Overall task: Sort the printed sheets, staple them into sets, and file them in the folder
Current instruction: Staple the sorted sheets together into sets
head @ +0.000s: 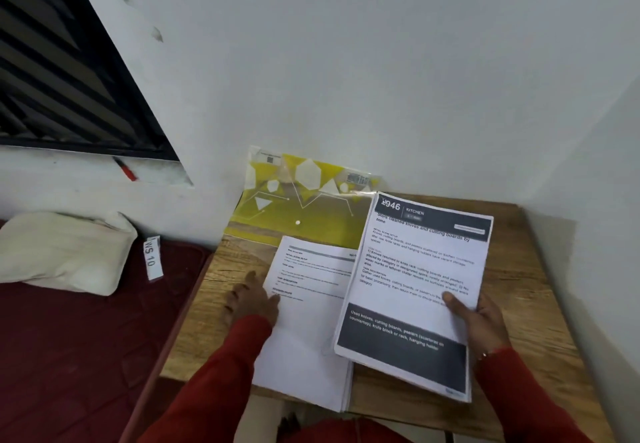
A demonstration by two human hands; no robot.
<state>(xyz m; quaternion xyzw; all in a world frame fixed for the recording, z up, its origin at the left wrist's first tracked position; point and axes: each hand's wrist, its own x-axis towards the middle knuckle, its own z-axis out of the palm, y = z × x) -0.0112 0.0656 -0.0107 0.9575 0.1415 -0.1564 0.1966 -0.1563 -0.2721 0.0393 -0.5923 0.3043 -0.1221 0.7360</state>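
Right-hand grip (479, 321) pinches a stack of printed sheets (415, 297) at its right edge, thumb on top, raised above the wooden worktop (512, 269). Left hand (251, 298) rests spread, fingers straight, on a second pile (308, 324) lying on the worktop. Yellow folder (294, 196) lies behind both, against the wall.

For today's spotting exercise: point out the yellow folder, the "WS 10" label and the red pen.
yellow folder (273, 215), head view, its front flap.
"WS 10" label (152, 258), head view, its printed face.
red pen (126, 169), head view, its barrel.
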